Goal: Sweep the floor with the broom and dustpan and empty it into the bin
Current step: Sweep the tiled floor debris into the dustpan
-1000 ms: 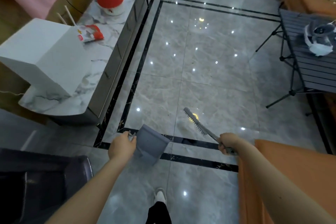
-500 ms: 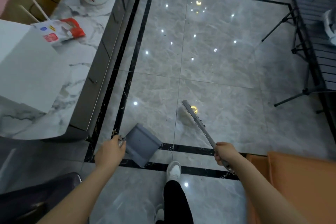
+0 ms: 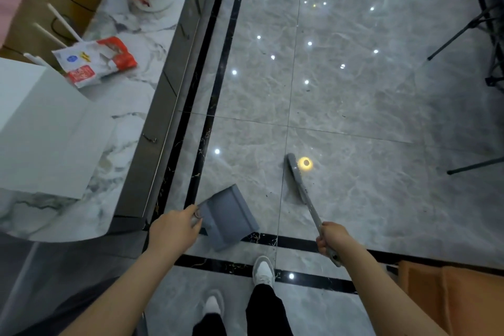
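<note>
The left hand (image 3: pixel 174 229) grips the grey dustpan (image 3: pixel 228 218) by its handle; the right hand (image 3: pixel 333 236) is closed on the broom (image 3: pixel 301 188) handle — bristle head down on the floor (image 3: pixel 368 95). Open tile ahead; marble surface (image 3: pixel 128 106) left, orange sofa (image 3: pixel 458 297) right, tripod legs (image 3: pixel 461 30) beyond.

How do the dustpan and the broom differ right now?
The dustpan is a broad, flat scoop; the broom is long and thin. The left hand grips the dustpan, the right hand the broom. The dustpan is tilted; the broom head looks lowered to the floor. Both are grey.
</note>
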The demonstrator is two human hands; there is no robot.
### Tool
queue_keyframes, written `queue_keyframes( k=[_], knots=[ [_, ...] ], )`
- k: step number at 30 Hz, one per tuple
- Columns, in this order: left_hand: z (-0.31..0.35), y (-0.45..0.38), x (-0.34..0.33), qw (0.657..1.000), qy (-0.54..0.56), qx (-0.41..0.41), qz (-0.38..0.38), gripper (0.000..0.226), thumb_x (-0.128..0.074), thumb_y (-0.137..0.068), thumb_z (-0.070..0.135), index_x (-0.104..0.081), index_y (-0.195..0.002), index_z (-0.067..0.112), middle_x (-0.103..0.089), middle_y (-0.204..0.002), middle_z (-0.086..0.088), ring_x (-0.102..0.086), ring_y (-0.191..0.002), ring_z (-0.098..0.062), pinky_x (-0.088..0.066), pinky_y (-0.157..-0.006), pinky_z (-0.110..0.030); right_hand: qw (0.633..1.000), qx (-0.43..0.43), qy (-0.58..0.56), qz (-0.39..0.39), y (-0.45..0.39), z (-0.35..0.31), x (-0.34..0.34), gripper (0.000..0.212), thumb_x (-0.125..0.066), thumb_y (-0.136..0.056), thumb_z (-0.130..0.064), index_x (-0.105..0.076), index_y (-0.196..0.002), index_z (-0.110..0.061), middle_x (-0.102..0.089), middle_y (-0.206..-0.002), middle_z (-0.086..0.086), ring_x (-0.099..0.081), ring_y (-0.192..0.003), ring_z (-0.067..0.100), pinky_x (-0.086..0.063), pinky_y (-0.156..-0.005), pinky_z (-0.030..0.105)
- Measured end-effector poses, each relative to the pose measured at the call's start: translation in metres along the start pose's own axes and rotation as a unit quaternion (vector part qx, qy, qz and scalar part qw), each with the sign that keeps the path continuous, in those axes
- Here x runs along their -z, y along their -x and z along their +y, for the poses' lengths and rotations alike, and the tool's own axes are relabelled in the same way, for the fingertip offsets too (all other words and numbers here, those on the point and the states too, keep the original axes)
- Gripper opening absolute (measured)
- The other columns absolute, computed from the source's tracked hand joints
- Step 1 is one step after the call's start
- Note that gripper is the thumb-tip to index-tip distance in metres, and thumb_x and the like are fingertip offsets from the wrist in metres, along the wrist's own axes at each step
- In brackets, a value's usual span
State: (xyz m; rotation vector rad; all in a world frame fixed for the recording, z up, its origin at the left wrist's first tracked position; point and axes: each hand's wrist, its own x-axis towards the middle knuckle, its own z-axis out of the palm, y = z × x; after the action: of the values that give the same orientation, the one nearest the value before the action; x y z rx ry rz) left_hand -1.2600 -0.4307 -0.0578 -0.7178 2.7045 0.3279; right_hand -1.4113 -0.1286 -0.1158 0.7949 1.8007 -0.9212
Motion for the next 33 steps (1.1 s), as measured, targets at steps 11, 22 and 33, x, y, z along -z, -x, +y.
queue_keyframes(
  k=[11, 22, 33],
  knots=[
    [-0.039, -0.029, -0.004, 0.999, 0.000, -0.047, 0.021, 0.021, -0.054, -0.088, 0.036, -0.064, -0.095, 0.018, -0.069, -0.072, -0.011, -0.063, -0.065, -0.032, -0.033, -0.047, -0.026, 0.995, -0.057, -0.071, -0.037, 0.027, 0.031, -0.055, 0.031, -0.019, -0.100, -0.009, -0.048, -0.108, -0.017, -0.033, -0.059, 0.005, -0.027, -0.038, 0.010, -0.028, -0.031, 0.015],
    [-0.040, -0.031, 0.003, 0.999, 0.008, -0.052, -0.004, 0.025, -0.045, -0.092, 0.036, -0.058, -0.106, 0.019, -0.067, -0.078, -0.005, -0.049, -0.062, -0.023, -0.025, -0.044, -0.026, 0.991, -0.038, -0.086, -0.090, 0.060, 0.027, -0.066, 0.044, -0.025, -0.100, -0.008, -0.041, -0.139, -0.018, -0.033, -0.049, 0.001, -0.026, -0.029, 0.005, -0.024, -0.030, 0.013],
    [-0.040, -0.029, -0.002, 0.999, 0.002, -0.049, 0.010, 0.023, -0.047, -0.091, 0.035, -0.060, -0.102, 0.019, -0.068, -0.075, -0.008, -0.046, -0.057, -0.023, -0.022, -0.042, -0.025, 0.987, 0.003, 0.130, -0.095, 0.048, 0.025, -0.109, 0.051, -0.023, -0.097, -0.002, -0.040, -0.142, -0.018, -0.043, -0.060, 0.007, -0.037, -0.035, 0.012, -0.035, -0.033, 0.020]
  ],
)
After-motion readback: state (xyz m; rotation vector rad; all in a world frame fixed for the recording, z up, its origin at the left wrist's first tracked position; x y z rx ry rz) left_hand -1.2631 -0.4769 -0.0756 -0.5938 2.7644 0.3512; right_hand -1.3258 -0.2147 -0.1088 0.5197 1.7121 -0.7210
